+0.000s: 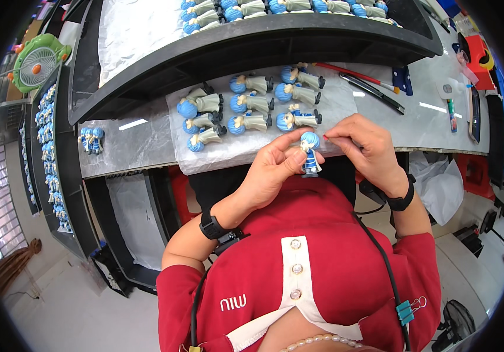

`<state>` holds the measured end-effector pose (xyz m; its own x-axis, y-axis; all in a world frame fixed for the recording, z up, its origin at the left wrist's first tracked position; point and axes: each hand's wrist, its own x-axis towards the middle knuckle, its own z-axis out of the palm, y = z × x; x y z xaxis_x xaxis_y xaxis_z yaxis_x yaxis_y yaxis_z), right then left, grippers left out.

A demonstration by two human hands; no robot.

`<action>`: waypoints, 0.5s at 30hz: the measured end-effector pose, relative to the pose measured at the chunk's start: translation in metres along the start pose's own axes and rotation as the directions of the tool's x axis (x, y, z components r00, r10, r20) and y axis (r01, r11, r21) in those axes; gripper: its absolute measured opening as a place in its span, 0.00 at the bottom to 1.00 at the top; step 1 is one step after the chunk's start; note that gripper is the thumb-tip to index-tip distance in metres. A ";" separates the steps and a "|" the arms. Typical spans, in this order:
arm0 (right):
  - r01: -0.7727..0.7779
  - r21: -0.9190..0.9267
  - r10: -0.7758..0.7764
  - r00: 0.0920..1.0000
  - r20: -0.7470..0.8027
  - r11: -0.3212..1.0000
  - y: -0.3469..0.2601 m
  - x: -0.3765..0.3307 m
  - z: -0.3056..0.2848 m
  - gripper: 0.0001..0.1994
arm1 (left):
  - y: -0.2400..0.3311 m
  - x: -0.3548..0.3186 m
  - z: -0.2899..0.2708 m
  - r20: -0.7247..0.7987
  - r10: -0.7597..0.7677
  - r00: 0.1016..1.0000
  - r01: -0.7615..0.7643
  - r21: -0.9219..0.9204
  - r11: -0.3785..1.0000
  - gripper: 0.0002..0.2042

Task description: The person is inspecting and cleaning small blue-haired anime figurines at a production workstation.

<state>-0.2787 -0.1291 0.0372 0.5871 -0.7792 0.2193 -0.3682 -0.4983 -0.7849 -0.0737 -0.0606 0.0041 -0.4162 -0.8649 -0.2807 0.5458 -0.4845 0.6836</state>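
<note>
My left hand (274,167) is closed around a small figurine (311,158) with light blue hair and a blue and white outfit. It is upright in front of my chest, at the table's front edge. Close to the figurine's head, my right hand (368,146) pinches a tiny red piece (326,137) between thumb and fingertips; its exact kind is too small to make out. Beyond both hands, several blue-haired figurines with pale grey-white bodies (254,104) lie on their sides in rows on a white sheet (205,164).
A black tray (252,50) of similar figurines fills the table's far side. To the right lie a red-handled brush (354,76), a black pen-like tool (372,94) and a tape roll (448,89). Blue figurines (92,141) stand at left, near a green fan (38,63).
</note>
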 end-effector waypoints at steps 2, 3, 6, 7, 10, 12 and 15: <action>0.014 0.007 -0.014 0.999 -0.043 1.000 -0.006 0.000 0.001 0.07 | 0.000 0.001 0.001 -0.012 -0.004 1.000 0.004 0.014 1.000 0.26; 0.027 0.014 -0.025 0.996 -0.088 1.000 -0.009 0.000 0.003 0.08 | -0.001 0.001 0.001 -0.013 -0.007 1.000 0.007 0.013 1.000 0.26; 0.062 0.108 -0.051 0.993 -0.106 0.992 -0.013 0.002 0.016 0.09 | -0.002 0.000 0.001 -0.028 -0.002 1.000 0.003 0.034 0.999 0.26; 0.062 0.108 -0.051 0.993 -0.108 0.992 -0.012 0.001 0.015 0.09 | -0.002 0.000 0.001 -0.027 0.003 1.000 -0.002 0.038 0.999 0.26; 0.023 0.040 -0.021 0.998 -0.057 0.999 -0.007 -0.003 0.010 0.10 | -0.001 0.001 0.001 -0.021 0.007 1.000 -0.006 0.043 0.999 0.26; 0.016 -0.029 -0.018 0.997 -0.076 0.999 -0.004 -0.004 0.009 0.10 | -0.001 0.001 0.002 -0.016 0.005 1.000 -0.005 0.041 0.999 0.26; 0.074 0.092 -0.061 0.988 -0.141 0.993 -0.012 0.001 0.017 0.10 | -0.002 0.001 0.003 -0.043 0.018 0.999 -0.015 0.069 0.998 0.25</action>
<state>-0.2614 -0.1171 0.0373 0.5013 -0.7932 0.3458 -0.2557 -0.5175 -0.8166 -0.0773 -0.0595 0.0041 -0.3741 -0.8785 -0.2971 0.5009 -0.4610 0.7325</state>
